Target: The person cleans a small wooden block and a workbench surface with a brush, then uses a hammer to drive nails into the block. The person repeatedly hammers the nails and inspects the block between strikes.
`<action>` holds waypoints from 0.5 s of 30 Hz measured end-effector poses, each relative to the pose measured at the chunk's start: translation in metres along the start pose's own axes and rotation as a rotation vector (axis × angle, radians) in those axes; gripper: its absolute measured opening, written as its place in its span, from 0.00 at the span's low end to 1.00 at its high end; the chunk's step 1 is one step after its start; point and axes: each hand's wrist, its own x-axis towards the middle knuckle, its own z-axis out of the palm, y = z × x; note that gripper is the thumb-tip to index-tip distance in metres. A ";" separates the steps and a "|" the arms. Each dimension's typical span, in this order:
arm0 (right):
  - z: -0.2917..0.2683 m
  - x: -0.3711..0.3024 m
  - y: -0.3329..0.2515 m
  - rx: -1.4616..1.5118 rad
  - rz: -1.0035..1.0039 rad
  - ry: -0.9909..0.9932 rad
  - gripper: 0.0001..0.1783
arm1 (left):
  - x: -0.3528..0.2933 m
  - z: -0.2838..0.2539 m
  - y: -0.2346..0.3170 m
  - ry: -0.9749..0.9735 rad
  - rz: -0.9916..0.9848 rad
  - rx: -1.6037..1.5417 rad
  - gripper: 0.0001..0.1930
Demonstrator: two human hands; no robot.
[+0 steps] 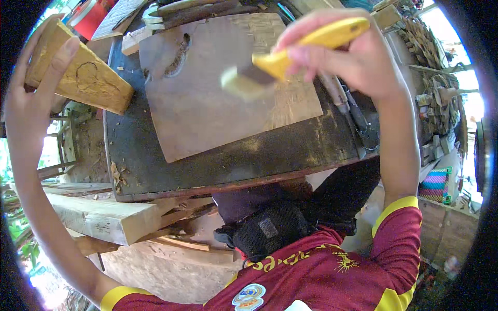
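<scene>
My left hand (32, 106) is wrapped round a tapered, yellowish wooden block (96, 83) past the table's left edge. A dark rounded outline marks the block's visible side. Raised over the table's right half, my right hand (358, 65) grips a paintbrush (332, 35) by its yellow handle. Its pale bristles point left and are smeared by motion, apart from the block. Beneath the brush, a thin brown board (207, 116) with a worn dark hole near its upper left lies on the dark table (150, 173).
Hand tools (358, 119) lie along the table's right side. A red container (88, 19) stands at the far left. Thick timber beams (98, 215) lie below the table's near left edge. Stacked wood scraps (441, 62) and a colourful woven bag (436, 185) are at the right.
</scene>
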 end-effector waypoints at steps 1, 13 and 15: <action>-0.001 -0.005 -0.005 0.076 0.066 -0.096 0.06 | 0.000 0.001 -0.003 -0.014 -0.029 -0.014 0.25; -0.009 -0.032 -0.014 -0.022 0.130 0.054 0.07 | 0.003 0.007 0.016 0.006 0.011 -0.039 0.26; -0.008 -0.033 -0.010 -0.064 0.134 -0.003 0.07 | 0.003 -0.005 0.008 -0.062 -0.066 -0.080 0.27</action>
